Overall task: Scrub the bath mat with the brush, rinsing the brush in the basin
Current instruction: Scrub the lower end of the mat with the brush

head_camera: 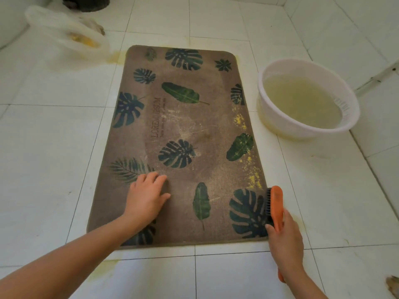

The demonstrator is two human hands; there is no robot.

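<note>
On a white tiled floor, my left hand presses flat, fingers straight, on the near left part of the bath mat, while my right hand grips the orange brush at the mat's near right edge, its dark bristles turned sideways toward a leaf print. I read this as the scrubbing step, with the brush either just arriving at the mat or about to leave it; I cannot tell whether the bristles touch the pile.

Next, as I judge it, the brush needs turning bristles-down and working along the right border, where yellow specks run in a line from near the brush up toward the basin. The left hand would need to hold the mat steady against the strokes.

The mat lies flat and lengthwise away from me, brown with dark green leaves and faint lettering, pale smears across its middle. The white basin sits just beside its far right edge, holding cloudy yellowish water.
</note>
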